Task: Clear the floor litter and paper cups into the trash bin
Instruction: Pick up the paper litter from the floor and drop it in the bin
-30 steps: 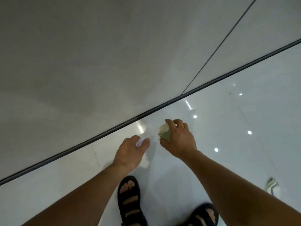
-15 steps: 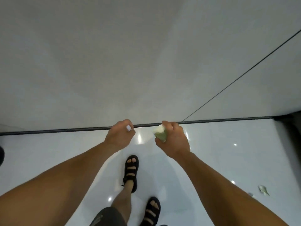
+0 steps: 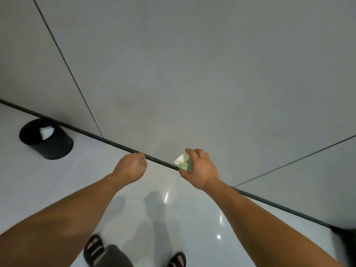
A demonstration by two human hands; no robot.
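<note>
Hands first: the right hand (image 3: 202, 170) is sitting just right of center, fingers and thumb wrapping around a paper wad (image 3: 183, 163). The wad is crumpled, green at the bottom and white on top, and it's poking out on the hand's left side. The left hand (image 3: 130, 167) is hanging a bit left of center, curled tight and pinching a white scrap (image 3: 142, 160). Only a tiny sliver of that is showing at the fingertips. The 2 hands are sitting apart, not touching.

The trash bin (image 3: 48, 149), black and round, is standing at the left edge of the frame. It's on the floor (image 3: 38, 189) right up against the baseboard (image 3: 115, 144), well apart from both hands. Some white paper (image 3: 46, 132) is lying inside it.

The glossy white floor is filling the lower part and grey wall panels (image 3: 192, 64) are taking up the top. The black baseboard is running diagonally from the left edge to the lower right. At the bottom, 2 black sandals (image 3: 94, 250) are peeking in, with a bit of grey shorts (image 3: 113, 255) beside the left one.
</note>
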